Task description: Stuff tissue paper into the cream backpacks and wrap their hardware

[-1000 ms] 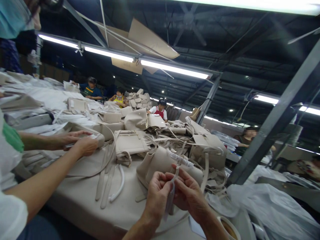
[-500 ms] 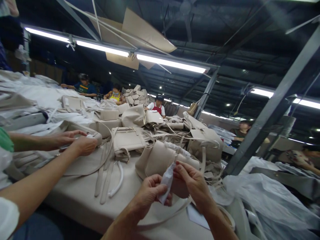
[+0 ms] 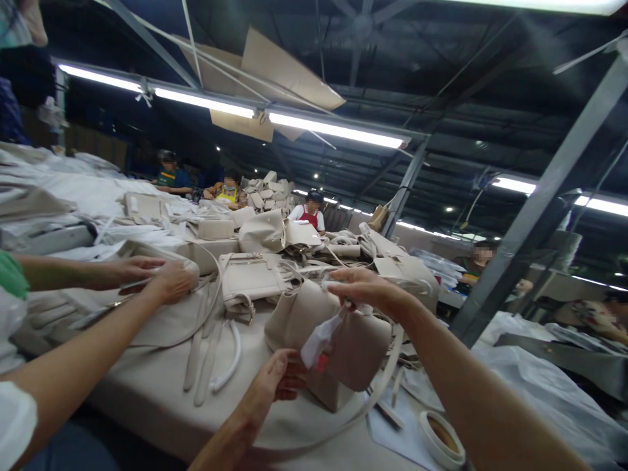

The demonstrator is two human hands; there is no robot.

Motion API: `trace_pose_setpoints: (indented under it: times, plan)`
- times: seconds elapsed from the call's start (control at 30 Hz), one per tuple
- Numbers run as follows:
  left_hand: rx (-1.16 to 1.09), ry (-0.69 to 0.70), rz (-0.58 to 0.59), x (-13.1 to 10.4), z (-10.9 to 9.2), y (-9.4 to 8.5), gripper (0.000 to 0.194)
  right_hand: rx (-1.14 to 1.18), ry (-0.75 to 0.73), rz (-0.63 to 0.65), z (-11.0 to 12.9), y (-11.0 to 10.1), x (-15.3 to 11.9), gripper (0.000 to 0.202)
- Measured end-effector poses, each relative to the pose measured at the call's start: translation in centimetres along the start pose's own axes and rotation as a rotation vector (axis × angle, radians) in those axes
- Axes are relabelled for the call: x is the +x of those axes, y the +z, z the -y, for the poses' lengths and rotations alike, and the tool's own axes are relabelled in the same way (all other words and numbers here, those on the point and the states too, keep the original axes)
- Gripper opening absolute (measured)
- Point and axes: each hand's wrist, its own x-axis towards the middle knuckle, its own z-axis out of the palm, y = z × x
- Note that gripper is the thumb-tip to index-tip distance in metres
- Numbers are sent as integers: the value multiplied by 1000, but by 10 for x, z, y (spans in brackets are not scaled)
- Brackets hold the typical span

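Note:
A beige handbag [image 3: 363, 350] stands tilted on the table in front of me, with a white tissue-wrapped piece [image 3: 321, 340] hanging at its front. My right hand [image 3: 367, 288] is closed over the top of the bag, around its wrapped handle, which the fingers mostly hide. Beside the bag's lower left side is my left hand [image 3: 279, 376], its fingers apart and holding nothing. A small red spot shows just below the white tissue. The beige strap [image 3: 363, 412] curves along the bag's right side and across the table.
At left, a co-worker's hands [image 3: 171, 281] work on another beige bag. Loose straps [image 3: 203, 360] and a white tube [image 3: 230, 366] lie nearby. A tape roll [image 3: 441, 439] sits at front right. Bags pile up behind; a metal post [image 3: 534, 203] slants at right.
Both hands have let go of the tissue-wrapped piece, which now hangs from the bag. My right hand has moved up to the bag's top; my left has drawn back left. The bag has turned.

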Motion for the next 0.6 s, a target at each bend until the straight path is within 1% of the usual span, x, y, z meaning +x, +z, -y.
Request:
trace_pose_setpoints:
  times: [0.07,0.1,0.13,0.2,0.23,0.27,0.33,0.43,0.5,0.53,0.57,0.6]
  plan:
    - [-23,81,-35,-3,-7,0,69,313,140,8,5,-1,10,29]
    - [-36,119,-32,-5,-14,2,71,454,187,-15,7,-2,15,23]
    - [-52,152,-13,-6,-24,6,72,558,205,-56,8,-3,20,17]
    - [-90,236,27,-6,-45,13,74,639,177,-149,11,-6,29,9]
    - [-97,288,29,-4,-57,15,74,679,165,-195,12,-8,32,9]
    - [-87,342,8,-2,-68,16,75,722,154,-242,13,-8,35,11]
    - [-10,441,-92,4,-89,13,72,802,135,-324,13,-8,38,17]
    - [232,599,-303,4,-110,0,65,914,124,-388,12,0,36,26]
    - [453,758,-470,-6,-115,-5,51,1010,115,-417,13,10,30,23]
    - [567,842,-533,-14,-115,-6,42,1057,100,-424,15,16,27,20]
    - [675,911,-558,-22,-113,-4,36,1098,76,-425,19,22,24,17]
    - [772,961,-537,-30,-111,0,34,1127,48,-420,25,29,20,18]
